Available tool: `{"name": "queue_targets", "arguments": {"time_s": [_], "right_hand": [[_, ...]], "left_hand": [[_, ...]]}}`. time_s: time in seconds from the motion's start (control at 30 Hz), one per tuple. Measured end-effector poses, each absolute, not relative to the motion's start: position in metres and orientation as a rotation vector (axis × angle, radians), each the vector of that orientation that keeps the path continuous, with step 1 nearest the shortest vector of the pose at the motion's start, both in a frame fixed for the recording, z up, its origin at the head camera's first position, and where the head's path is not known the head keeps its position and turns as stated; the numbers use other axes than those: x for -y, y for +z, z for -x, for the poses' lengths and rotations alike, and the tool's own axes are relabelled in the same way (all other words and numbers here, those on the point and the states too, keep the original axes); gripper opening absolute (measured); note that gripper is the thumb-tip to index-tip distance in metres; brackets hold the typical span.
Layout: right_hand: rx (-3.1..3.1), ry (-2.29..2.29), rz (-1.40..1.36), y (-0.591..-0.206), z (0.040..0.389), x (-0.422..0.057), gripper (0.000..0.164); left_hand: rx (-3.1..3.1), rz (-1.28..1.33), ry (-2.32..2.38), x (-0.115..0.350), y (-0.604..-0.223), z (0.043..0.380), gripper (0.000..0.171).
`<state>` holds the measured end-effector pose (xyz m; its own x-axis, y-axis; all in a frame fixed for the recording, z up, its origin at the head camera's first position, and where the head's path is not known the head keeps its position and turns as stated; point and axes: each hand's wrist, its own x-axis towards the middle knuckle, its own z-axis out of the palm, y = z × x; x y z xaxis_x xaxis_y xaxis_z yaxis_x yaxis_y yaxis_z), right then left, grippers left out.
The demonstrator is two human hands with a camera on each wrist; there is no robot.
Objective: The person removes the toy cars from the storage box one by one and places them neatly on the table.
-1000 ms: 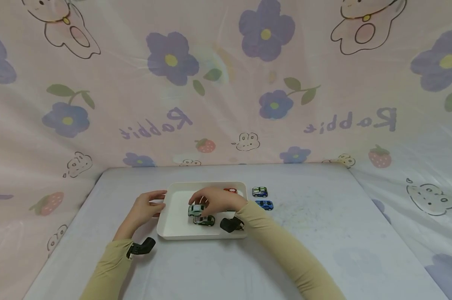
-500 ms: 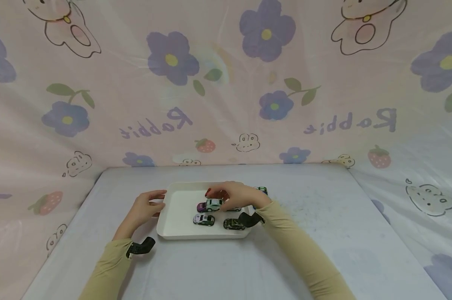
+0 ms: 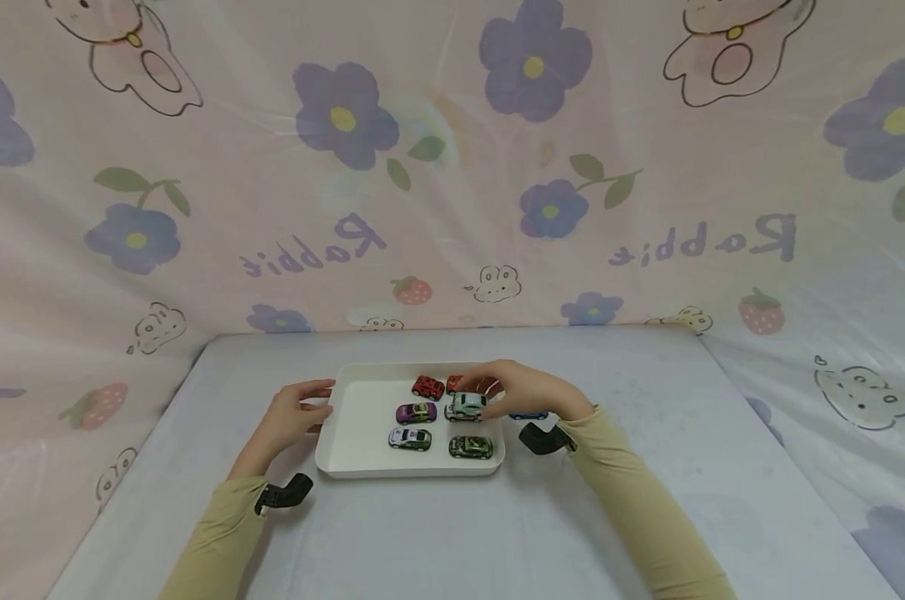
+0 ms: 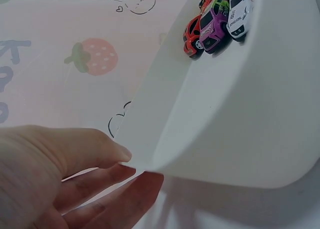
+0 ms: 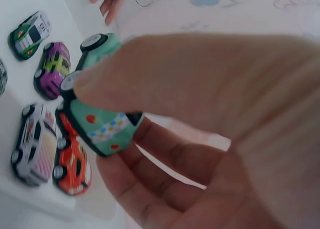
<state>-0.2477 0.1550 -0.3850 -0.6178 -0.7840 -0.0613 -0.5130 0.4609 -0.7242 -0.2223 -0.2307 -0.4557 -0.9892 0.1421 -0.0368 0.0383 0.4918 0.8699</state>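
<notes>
Between thumb and fingers, my right hand (image 3: 523, 390) holds a mint green toy car (image 5: 107, 126) over the right part of a white tray (image 3: 358, 458). At the tray's left end, my left hand (image 3: 291, 418) pinches the rim, thumb and fingers on either side in the left wrist view. Inside the tray are a red toy car (image 3: 427, 387), a purple one (image 3: 417, 412), a white-and-green one (image 3: 410, 438) and a camouflage one (image 3: 471, 447). A white toy car (image 5: 35, 144) and an orange-red one (image 5: 72, 166) lie nearest the held car, partly hidden by it in the head view.
A blue toy car (image 3: 529, 415) lies on the table right of the tray, mostly behind my right hand. The white-covered table (image 3: 392, 533) meets a patterned curtain (image 3: 452, 167) at its back and sides. Each wrist carries a black camera mount (image 3: 283, 492).
My right hand has carried the mint car rightward across the tray, uncovering the red, purple and white-and-green cars. The left hand stays at the tray's left end.
</notes>
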Motion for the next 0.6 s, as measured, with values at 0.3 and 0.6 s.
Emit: {"name": "queue_targets", "arguments": {"time_s": [0.3, 0.6], "right_hand": [[-2.374, -0.949, 1.047, -0.391, 0.239, -0.192, 0.048], [-2.377, -0.933, 1.003, -0.399, 0.233, -0.219, 0.046]], "left_hand": [[-2.632, -0.144, 1.522, 0.230, -0.455, 0.222, 0.050], [-2.628, -0.134, 1.519, 0.231, -0.455, 0.223, 0.050]]}}
